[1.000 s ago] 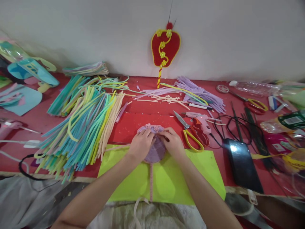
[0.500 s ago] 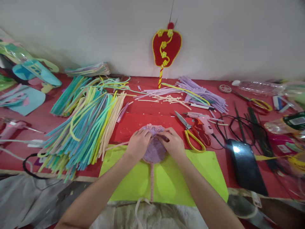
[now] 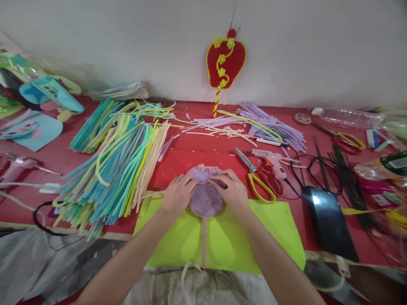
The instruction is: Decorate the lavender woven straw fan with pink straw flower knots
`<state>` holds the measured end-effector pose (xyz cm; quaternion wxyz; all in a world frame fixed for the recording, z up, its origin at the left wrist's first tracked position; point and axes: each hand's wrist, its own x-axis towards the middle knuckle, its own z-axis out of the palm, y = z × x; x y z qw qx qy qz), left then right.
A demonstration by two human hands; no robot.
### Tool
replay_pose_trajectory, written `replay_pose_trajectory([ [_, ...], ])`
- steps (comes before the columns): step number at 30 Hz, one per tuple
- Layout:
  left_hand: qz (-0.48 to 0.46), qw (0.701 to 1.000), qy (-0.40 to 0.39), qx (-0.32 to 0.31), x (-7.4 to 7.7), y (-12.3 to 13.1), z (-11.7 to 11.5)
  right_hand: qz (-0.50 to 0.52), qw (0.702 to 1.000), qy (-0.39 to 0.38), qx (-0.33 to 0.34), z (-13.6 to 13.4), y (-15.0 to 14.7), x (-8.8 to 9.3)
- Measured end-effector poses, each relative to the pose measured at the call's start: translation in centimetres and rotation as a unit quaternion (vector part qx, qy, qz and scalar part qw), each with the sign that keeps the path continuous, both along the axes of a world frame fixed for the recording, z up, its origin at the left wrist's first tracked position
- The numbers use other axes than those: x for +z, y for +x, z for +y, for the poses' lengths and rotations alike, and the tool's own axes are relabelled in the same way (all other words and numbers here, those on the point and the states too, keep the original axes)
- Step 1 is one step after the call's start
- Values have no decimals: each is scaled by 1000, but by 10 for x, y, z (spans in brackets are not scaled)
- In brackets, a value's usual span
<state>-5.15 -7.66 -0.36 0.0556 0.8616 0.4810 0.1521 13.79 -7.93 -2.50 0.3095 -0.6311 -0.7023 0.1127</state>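
A small purple fan [image 3: 206, 195] made of pipe cleaners lies on a lime-green sheet [image 3: 254, 237], its pink handle pointing toward me. My left hand [image 3: 177, 197] rests on the fan's left edge with fingers pressed down on it. My right hand [image 3: 232, 190] presses the fan's upper right edge, fingertips close to the small pink flowers at its top. Both hands hold the fan flat on the red table [image 3: 197, 146].
A big heap of coloured pipe cleaners [image 3: 114, 165] lies at left, purple ones [image 3: 273, 123] at back right. Yellow-handled scissors [image 3: 257, 180], a pink glue gun [image 3: 273, 163] and a black phone [image 3: 327, 220] sit at right. A red fan [image 3: 225, 63] hangs on the wall.
My left hand has slid a little down and left along the fan, showing more of its purple face. The view has shifted slightly.
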Motion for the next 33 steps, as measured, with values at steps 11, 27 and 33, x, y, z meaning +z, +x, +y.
replay_pose_trajectory([
  [11,-101,988,-79,86,3,6,-1,-7,1000,-5,-2,-2,-1,2],
  [27,-109,931,-183,297,9,16,-1,-1,1000,-20,3,-2,0,0],
  [33,-153,916,-244,278,18,12,10,23,1000,-12,11,-1,1,0],
])
